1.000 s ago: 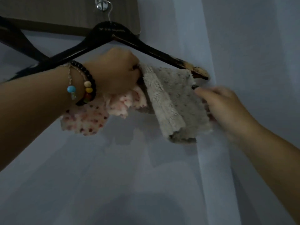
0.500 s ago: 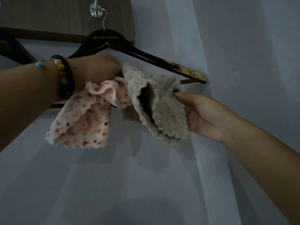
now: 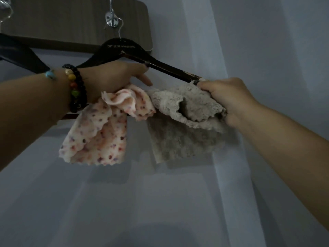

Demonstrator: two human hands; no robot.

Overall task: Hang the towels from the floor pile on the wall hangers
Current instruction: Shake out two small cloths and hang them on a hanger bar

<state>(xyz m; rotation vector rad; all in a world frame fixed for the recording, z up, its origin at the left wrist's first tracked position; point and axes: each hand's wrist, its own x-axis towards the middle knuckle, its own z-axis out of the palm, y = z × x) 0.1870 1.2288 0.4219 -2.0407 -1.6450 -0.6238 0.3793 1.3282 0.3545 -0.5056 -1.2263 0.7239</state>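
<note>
A black wooden hanger (image 3: 161, 67) hangs from a metal hook (image 3: 112, 19) on a dark wooden wall board (image 3: 74, 24). Two small towels lie over its lower bar: a pink spotted towel (image 3: 99, 136) on the left and a fluffy grey towel (image 3: 185, 138) on the right. My left hand (image 3: 114, 77), with bead bracelets at the wrist, holds the bunched top of the pink spotted towel under the hanger. My right hand (image 3: 229, 98) grips the grey towel's upper right edge by the hanger's worn right tip.
A second black hanger (image 3: 19, 54) hangs at the far left from another hook (image 3: 4, 4). A sheer white curtain (image 3: 258, 86) falls down the right side against the pale wall.
My right hand rose from under the grey towel and closed on its upper right edge, spreading it rightwards along the bar. The pink towel now hangs lower and flatter.
</note>
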